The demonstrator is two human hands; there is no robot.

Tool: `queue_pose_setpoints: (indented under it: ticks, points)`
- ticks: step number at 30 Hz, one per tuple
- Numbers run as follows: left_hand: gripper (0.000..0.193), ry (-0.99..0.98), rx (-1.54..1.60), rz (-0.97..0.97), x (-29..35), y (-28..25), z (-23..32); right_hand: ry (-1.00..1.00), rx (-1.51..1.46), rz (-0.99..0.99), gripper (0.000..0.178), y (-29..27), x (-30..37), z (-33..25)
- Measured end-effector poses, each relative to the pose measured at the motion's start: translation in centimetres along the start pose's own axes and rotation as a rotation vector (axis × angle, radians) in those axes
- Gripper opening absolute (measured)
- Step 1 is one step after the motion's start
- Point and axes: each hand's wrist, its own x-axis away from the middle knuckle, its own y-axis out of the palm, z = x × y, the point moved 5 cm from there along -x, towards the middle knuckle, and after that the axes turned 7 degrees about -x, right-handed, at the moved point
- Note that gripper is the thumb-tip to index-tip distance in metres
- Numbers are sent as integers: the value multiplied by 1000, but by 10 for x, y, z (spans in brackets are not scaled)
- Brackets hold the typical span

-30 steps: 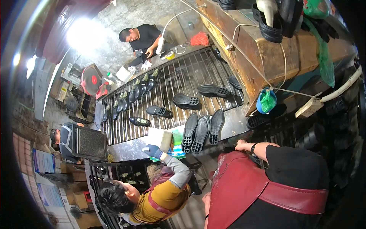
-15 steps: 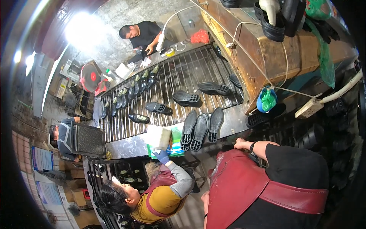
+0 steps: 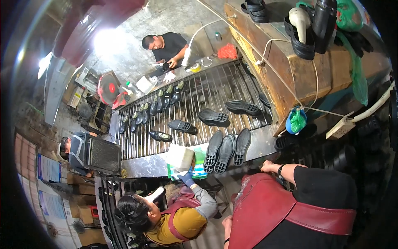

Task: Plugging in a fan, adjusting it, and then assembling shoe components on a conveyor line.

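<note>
My right hand (image 3: pixel 268 167), with a dark band at its wrist, is at the near side of the metal bench, right of several upright-leaning black shoe soles (image 3: pixel 224 154). Its fingers are curled in, and whatever they hold is lost in the dark area. My left hand (image 3: pixel 226 224) shows only partly, low beside my red apron (image 3: pixel 261 207); its fingers are hidden. More black soles (image 3: pixel 213 117) lie on the rack of metal rods (image 3: pixel 199 91). A co-worker's gloved hand (image 3: pixel 186 177) touches a white block-like container (image 3: pixel 181 157) on a green-blue sheet (image 3: pixel 200 162).
A co-worker in a mustard top (image 3: pixel 178 224) is close on my left. Finished-looking black shoes (image 3: pixel 157 103) stand in a row on the rack. At right are a wooden cabinet (image 3: pixel 306 79), a hanging blue cup (image 3: pixel 295 121) and a power strip (image 3: pixel 340 128). Another person (image 3: pixel 170 45) works across the bench.
The whole view has shifted, so the bench and shoes appear lower and farther right. My right hand stays near the same place by the bench edge. The co-worker's gloved hand remains at the white container.
</note>
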Motion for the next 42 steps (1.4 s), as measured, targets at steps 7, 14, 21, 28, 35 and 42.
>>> queue_pose_setpoints:
  ticks: [7, 14, 21, 28, 35, 42]
  points:
    - [13, 22, -4, -2, 5, 3, 12, -67, -45, 65, 32, -2, -3, -1]
    - [13, 144, 20, -13, -29, 33, 108, -36, 25, 30, 49, 8, -2, 5]
    - [14, 48, -56, -6, 29, -1, 33, -60, -33, 48, 32, -5, 17, -5]
    - [14, 21, -184, -58, 40, -3, 38, -587, -407, -100, 18, -42, 38, -105]
    - [13, 53, -247, -71, 40, 8, 65, -262, -758, 247, 34, -138, -67, -163]
    - [12, 526, 6, -220, 7, -17, -8, -377, -329, -598, 21, 24, 22, -187]
